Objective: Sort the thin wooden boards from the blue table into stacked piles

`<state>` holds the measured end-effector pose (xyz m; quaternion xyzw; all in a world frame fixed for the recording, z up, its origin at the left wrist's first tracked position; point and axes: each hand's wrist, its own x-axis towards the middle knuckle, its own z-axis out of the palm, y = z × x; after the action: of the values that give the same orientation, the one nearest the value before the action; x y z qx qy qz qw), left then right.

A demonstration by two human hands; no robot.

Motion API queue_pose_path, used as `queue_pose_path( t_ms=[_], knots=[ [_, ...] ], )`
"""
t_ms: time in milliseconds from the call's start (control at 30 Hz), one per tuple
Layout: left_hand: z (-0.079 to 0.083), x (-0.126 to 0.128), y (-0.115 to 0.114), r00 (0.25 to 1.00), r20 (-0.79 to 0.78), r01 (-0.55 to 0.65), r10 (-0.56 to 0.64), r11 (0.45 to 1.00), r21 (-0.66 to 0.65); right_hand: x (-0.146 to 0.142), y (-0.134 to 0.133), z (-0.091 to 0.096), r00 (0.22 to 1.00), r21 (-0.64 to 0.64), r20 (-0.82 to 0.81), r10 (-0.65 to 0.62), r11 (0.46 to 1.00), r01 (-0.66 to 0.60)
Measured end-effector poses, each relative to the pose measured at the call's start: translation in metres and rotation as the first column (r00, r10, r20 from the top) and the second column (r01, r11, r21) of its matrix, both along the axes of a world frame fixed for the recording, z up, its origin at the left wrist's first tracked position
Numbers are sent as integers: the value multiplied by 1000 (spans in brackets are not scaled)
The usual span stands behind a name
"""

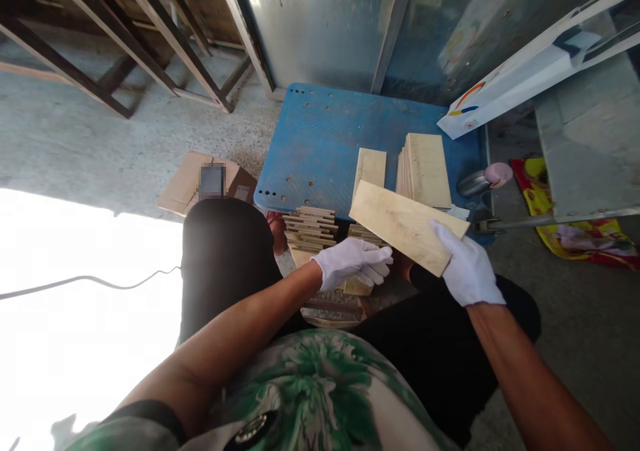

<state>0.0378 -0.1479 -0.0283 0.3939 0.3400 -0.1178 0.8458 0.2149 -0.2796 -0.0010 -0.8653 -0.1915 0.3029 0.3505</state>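
Note:
My right hand [470,267], in a white glove, grips a thin pale wooden board [400,221] by its right end, thumb on top. The board is held tilted above the near edge of a blue plastic table [320,144]. Just below the board's left part is my left hand [355,263], also gloved, its fingers stretched out to the right with nothing seen in them. Under and beside it lie a crisscross stack of thin wooden strips [311,229] and a second stack [365,234], partly hidden by the board and hand.
On the table stand a stack of wooden boards [425,171], another board [371,164] and a steel cup with a pink lid [483,179]. A white paper bag [515,81] leans at the right. A cardboard box [183,181] sits on the floor, left of the table.

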Motion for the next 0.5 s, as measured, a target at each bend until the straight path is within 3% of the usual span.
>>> queue_pose_path(
  t_ms=[67,167,233,300,367,433,467,500],
  knots=[
    [1,-13,6,998,-58,24,-20,998,62,2,-7,9,995,-24,-23,-95,995,95],
    [1,-23,14,991,-133,9,21,975,222,7,-13,22,998,-86,-22,-65,994,63],
    [1,-26,16,989,-145,30,20,943,331,8,-13,27,995,-91,-30,90,991,-93],
    [-3,-26,18,990,-139,80,-23,905,418,4,-7,27,954,-164,5,300,941,-296],
    [-9,-27,20,987,-144,140,-78,855,499,-6,3,22,864,-351,41,502,817,-458],
    [-18,-30,23,977,-177,201,-118,787,583,-20,16,10,737,-523,9,676,631,-573],
    [-22,-31,25,972,-198,226,-129,753,618,-29,23,1,682,-572,-28,730,548,-610],
    [-26,-33,28,966,-218,248,-138,720,648,-38,29,-8,654,-586,-65,753,502,-636]
  ],
)
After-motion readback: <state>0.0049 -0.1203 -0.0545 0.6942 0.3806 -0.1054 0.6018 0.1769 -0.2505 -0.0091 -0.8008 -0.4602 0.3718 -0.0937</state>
